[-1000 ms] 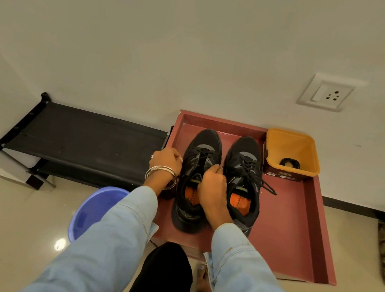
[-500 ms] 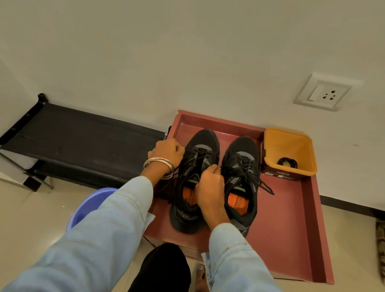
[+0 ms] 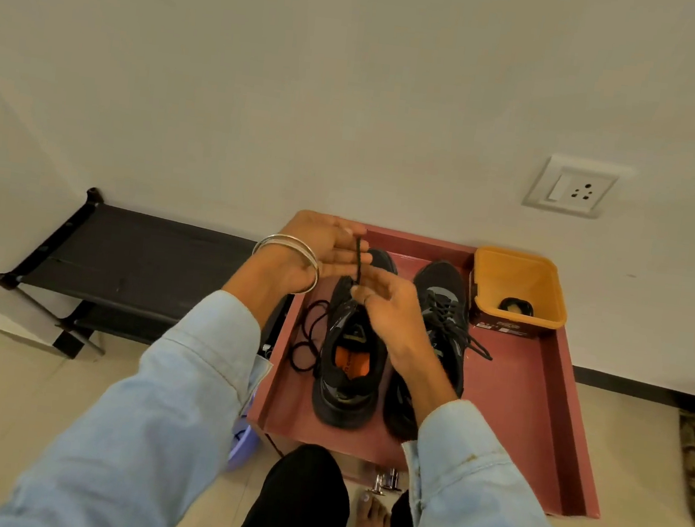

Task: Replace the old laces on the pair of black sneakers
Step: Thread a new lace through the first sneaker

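Note:
Two black sneakers stand side by side on a red tray. The left sneaker has an orange insole and no lace across its tongue. The right sneaker is still laced. A black lace runs taut between my hands, and its slack lies in loops on the tray left of the left sneaker. My left hand, bangles on the wrist, is raised above the toe and pinches the lace's upper part. My right hand pinches the lace lower down over the left sneaker.
A yellow tub with a small dark coil inside sits at the tray's far right corner. A black folding cot lies to the left against the wall. A blue basin peeks out under my left sleeve. My bare foot is below the tray.
Both hands have lifted off the left sneaker. The lace has come out of its eyelets and now hangs between my hands, with loops dropped on the tray to the left.

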`<state>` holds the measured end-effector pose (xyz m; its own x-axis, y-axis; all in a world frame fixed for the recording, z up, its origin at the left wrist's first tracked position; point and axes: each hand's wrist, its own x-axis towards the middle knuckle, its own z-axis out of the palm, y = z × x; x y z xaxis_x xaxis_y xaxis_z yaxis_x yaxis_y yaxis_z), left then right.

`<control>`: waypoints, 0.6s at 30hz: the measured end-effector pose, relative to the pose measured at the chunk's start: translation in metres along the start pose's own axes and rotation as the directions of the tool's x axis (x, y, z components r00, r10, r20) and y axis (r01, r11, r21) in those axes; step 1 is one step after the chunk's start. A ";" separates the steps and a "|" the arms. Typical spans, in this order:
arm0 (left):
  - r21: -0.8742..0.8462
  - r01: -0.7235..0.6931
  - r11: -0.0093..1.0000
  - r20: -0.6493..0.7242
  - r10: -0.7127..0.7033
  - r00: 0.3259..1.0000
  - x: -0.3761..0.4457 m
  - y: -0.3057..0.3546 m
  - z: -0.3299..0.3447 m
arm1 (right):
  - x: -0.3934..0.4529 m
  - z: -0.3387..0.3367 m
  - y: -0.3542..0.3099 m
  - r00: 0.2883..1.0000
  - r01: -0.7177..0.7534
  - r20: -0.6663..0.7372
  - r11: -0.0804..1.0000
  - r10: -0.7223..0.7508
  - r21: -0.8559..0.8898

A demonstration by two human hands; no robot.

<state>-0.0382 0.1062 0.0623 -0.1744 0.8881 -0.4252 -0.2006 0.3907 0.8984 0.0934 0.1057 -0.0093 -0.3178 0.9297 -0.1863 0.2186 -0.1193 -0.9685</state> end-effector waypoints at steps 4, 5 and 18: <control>-0.230 0.001 0.973 -0.014 -0.005 1.000 0.000 0.002 0.004 | -0.010 -0.006 -0.031 0.991 -0.089 0.118 0.959 0.058 0.270; -0.291 -0.020 0.956 -0.052 0.005 0.999 0.004 0.000 0.002 | -0.010 -0.010 -0.032 0.994 -0.088 0.078 0.970 0.072 0.226; 0.640 -0.123 0.758 -0.148 0.279 0.949 0.023 -0.048 -0.013 | 0.005 -0.055 -0.042 0.970 -0.055 -0.240 0.998 0.047 -0.027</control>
<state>-0.0456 0.1046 0.0084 -0.3639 0.9159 -0.1694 0.4863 0.3420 0.8041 0.1331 0.1340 0.0392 -0.0763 0.9796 -0.1860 0.2609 -0.1604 -0.9520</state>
